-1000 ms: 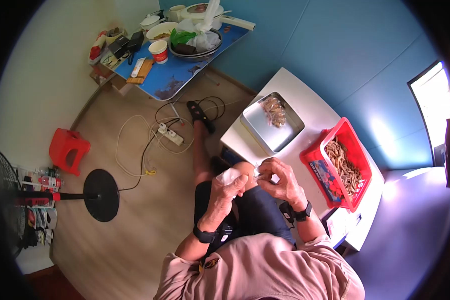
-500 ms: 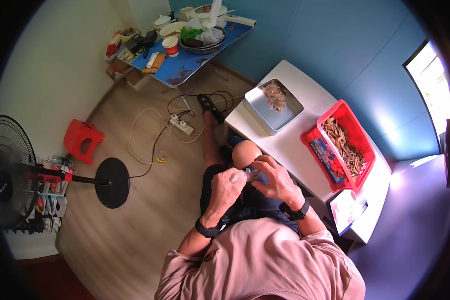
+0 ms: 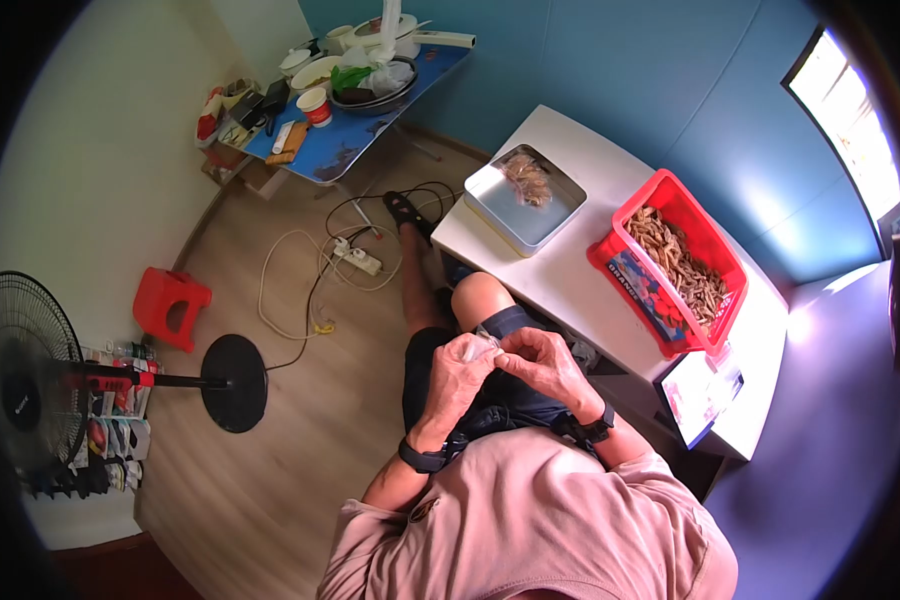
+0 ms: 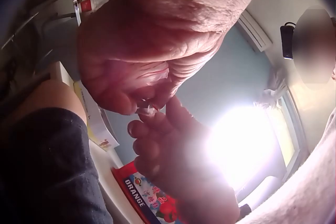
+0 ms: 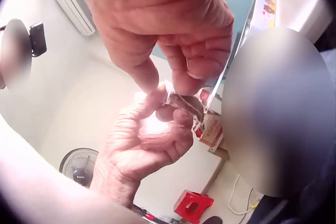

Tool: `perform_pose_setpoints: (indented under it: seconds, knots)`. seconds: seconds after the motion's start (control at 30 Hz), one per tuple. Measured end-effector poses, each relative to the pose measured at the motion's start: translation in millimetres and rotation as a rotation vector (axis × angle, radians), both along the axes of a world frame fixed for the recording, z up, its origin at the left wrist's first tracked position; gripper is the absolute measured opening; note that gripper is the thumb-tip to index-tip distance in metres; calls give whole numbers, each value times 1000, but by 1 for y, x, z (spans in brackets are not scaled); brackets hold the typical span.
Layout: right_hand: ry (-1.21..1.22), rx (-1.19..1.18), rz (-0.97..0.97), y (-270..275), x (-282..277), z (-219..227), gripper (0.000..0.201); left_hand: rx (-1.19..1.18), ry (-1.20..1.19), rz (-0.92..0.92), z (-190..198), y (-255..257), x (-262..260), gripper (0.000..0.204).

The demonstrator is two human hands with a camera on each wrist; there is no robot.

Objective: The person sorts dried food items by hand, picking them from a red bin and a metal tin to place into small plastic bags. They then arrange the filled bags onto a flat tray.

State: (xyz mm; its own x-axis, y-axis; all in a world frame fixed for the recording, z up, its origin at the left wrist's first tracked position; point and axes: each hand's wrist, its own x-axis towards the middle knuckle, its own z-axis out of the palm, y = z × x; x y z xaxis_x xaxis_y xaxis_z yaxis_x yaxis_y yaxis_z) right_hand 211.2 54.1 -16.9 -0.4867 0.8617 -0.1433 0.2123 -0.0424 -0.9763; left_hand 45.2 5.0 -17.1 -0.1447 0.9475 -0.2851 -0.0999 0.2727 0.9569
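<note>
My left hand (image 3: 455, 380) holds crumpled clear plastic wrap (image 4: 147, 71) in its curled fingers, above my lap. The right hand (image 3: 548, 372) pinches the wrap at its edge, its fingertips meeting those of the left. In the right wrist view a slim brown piece (image 5: 189, 103) shows in the wrap between the hands; its far end is hidden by fingers. Ahead on the white table, a red basket (image 3: 625, 285) holds many thin brown dried pieces (image 3: 675, 260). Beside it, a metal tin (image 3: 545, 225) contains plastic-wrapped brown pieces (image 3: 528, 180).
A tablet-like panel (image 3: 700, 395) leans by the near edge of the white table (image 3: 570, 290). To the left stand a fan (image 3: 30, 370) and a red stool (image 3: 170, 305). Cables and a power strip (image 3: 358, 257) lie on the floor. Dishes crowd a blue table (image 3: 370, 135).
The right hand, slightly apart from the left a second ago, has come in to it, and both now meet at the wrap. The head view has shifted a little.
</note>
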Motion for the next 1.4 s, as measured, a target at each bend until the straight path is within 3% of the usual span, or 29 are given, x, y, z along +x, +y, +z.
perform_pose_setpoints:
  seconds: [0.03, 0.13, 0.43, 0.57, 0.77, 0.87, 1.2, 1.27, 1.3, 1.33, 1.4]
  knots:
    - [130, -90, -9, 0, -1, -7, 33, 3, -2, -20, 0, 0, 0, 17]
    - [115, -279, 57, 4, 9, -6, 25, 5, -23, -50, -2, 0, 3, 17]
    - [98, -357, -14, 7, 13, -3, 21, -27, -104, -143, -9, 1, 7, 15]
    - [38, -287, 20, 9, 16, -7, 22, -59, -271, -130, -8, 4, 6, 15]
    - [103, -252, 10, 11, 17, -2, 22, -73, -222, -172, -16, 5, 5, 15]
    - [1, -221, 79, 12, 19, -9, 21, -41, -145, -201, -14, 6, 7, 21]
    - [-55, -199, -12, 12, 18, 3, 18, -107, -267, -157, -14, 9, 5, 18]
    - [-88, -165, -34, 12, 18, 5, 17, -57, -170, -89, -22, 10, 6, 16]
    - [-122, -3, -15, 12, 18, 5, 16, -57, -170, -89, -21, 11, 7, 16]
    - [-155, 158, 3, 11, 18, 6, 15, 25, 50, -76, -19, 12, 9, 14]
    - [-163, 221, 18, 10, 18, 11, 13, 155, 389, -56, -21, 14, 14, 9]
